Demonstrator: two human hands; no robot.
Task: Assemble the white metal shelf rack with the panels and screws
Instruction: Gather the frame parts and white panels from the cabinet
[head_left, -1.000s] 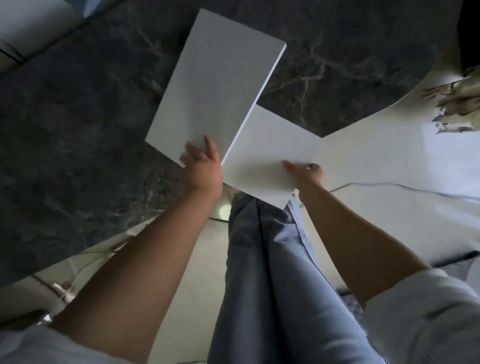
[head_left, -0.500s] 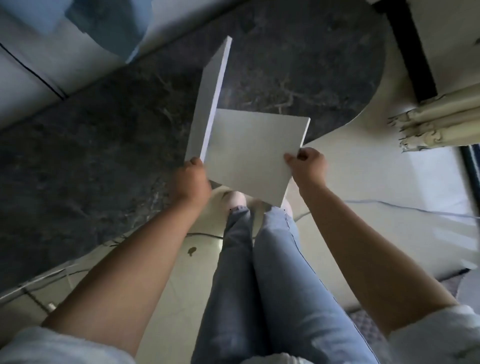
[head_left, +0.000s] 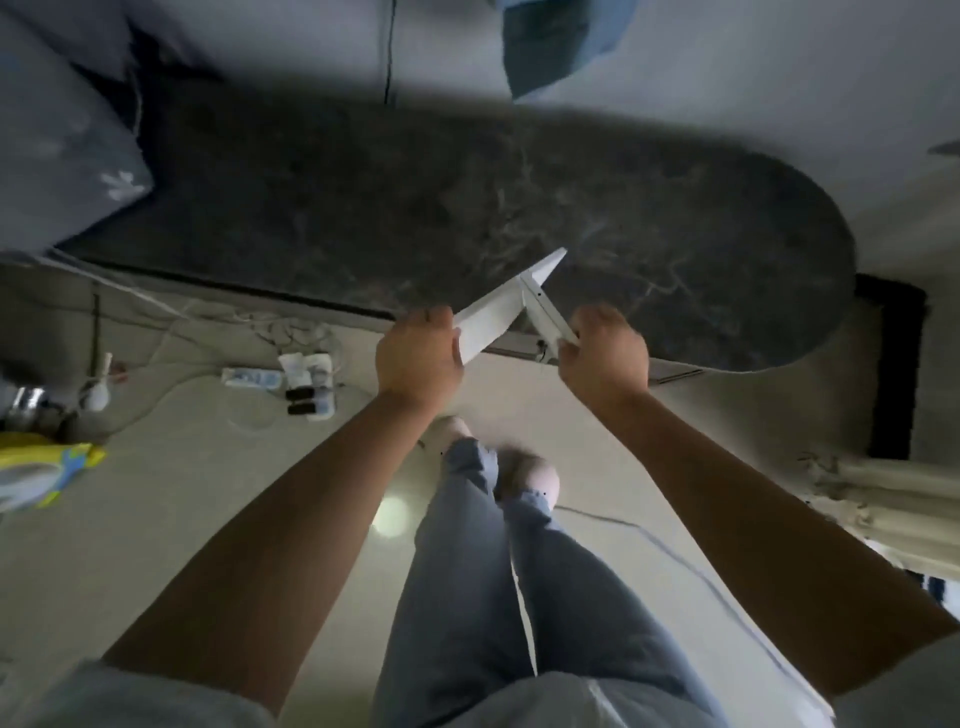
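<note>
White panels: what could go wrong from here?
The two white panels seem to meet at an angle, one in the left hand, one in the right hand; no screw shows, so the joint may slip. They hang over the marble table rim: a drop could chip it.

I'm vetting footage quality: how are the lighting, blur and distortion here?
Head view: dim overall; motion blur softens the feet and the frame's edges; wide-angle stretch exaggerates the forearms; one round glare spot on the floor; the white panels read brightest.
</note>
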